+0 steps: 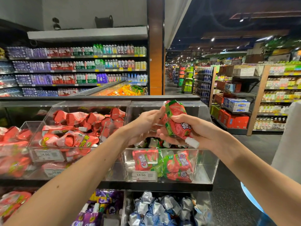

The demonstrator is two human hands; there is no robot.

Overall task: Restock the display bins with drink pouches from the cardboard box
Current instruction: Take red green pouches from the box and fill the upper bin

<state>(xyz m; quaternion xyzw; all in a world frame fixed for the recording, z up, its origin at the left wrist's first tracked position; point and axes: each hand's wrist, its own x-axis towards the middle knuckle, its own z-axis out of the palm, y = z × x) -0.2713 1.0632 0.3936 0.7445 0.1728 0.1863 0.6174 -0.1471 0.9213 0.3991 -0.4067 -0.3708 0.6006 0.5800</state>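
the red-and-green drink pouch hangs cap-down just above the clear right-hand display bin, which is only partly filled with matching pouches; it looks soft, crinkly and slick-skinned, likely light but sloshy, so the firm body near the white cap seems the safest place to hold. the right hand has its grip wrapped closed around the pouch's lower body, while the left hand, blurred, touches the upper edge with fingers loosely spread, pinching nothing clearly.
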